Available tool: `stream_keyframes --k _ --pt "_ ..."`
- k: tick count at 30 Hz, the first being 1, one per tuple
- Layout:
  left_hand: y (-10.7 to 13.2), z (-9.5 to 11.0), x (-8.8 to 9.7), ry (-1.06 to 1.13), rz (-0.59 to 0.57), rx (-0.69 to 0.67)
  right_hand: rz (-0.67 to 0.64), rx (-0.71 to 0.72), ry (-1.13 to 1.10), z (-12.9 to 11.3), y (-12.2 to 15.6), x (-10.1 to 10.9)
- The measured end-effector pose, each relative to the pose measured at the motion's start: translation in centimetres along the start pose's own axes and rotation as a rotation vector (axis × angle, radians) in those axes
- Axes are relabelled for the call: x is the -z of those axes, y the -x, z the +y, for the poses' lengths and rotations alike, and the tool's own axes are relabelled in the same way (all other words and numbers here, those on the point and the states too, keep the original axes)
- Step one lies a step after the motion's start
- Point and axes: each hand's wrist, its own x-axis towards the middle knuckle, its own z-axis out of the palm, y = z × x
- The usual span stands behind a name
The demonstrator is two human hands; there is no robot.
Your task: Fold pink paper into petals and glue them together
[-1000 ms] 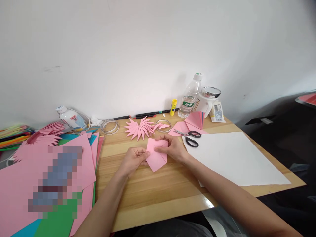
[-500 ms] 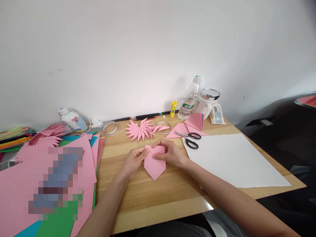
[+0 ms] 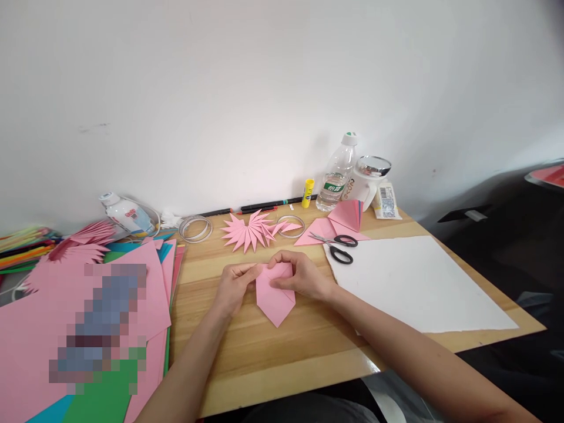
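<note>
A folded piece of pink paper (image 3: 275, 302), pointed at its lower end, is between my hands over the wooden table. My left hand (image 3: 237, 283) pinches its upper left corner between thumb and fingers. Along the upper right side, my right hand (image 3: 305, 276) grips it, the thumb lying on the front face and the fingers bent over the top edge. Crease lines and folded flaps show near the top. Just beyond my hands lies a fan of pointed pink paper pieces (image 3: 247, 231). Black-handled scissors (image 3: 337, 247) rest to the right, partly on pink paper.
Coloured paper sheets (image 3: 154, 294) are piled at left, beside a white bottle (image 3: 127, 214). Tape rolls (image 3: 195, 229), a yellow glue stick (image 3: 308, 194), a water bottle (image 3: 337, 176) and a lidded mug (image 3: 369, 182) stand or lie along the wall. White board (image 3: 423, 288) covers the right side.
The pink paper has shifted very slightly down in the view. My left fingers have closed in a little at its upper left corner; my right hand keeps its hold.
</note>
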Motion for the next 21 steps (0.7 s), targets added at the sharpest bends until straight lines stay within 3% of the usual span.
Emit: stream_keyframes --k 3,10,14,18,21 --pt "0.1 0.1 -0.1 0.023 -0.004 0.027 0.009 0.009 -0.012 0.1 0.0 0.0" --pt "0.3 0.0 -0.5 0.023 -0.233 0.194 0.104 0.126 0.034 0.9 -0.4 0.6" --pt "0.0 0.2 -0.3 0.144 -0.091 0.116 0.211 0.329 0.251 0.4 -0.1 0.4" --pt "-0.3 0.8 0.0 0.264 0.023 0.026 0.094 0.565 0.465 -0.4 0.3 0.3" --pt "-0.3 1.0 0.1 0.303 0.043 0.013 0.05 0.615 0.539 -0.6 0.4 0.2"
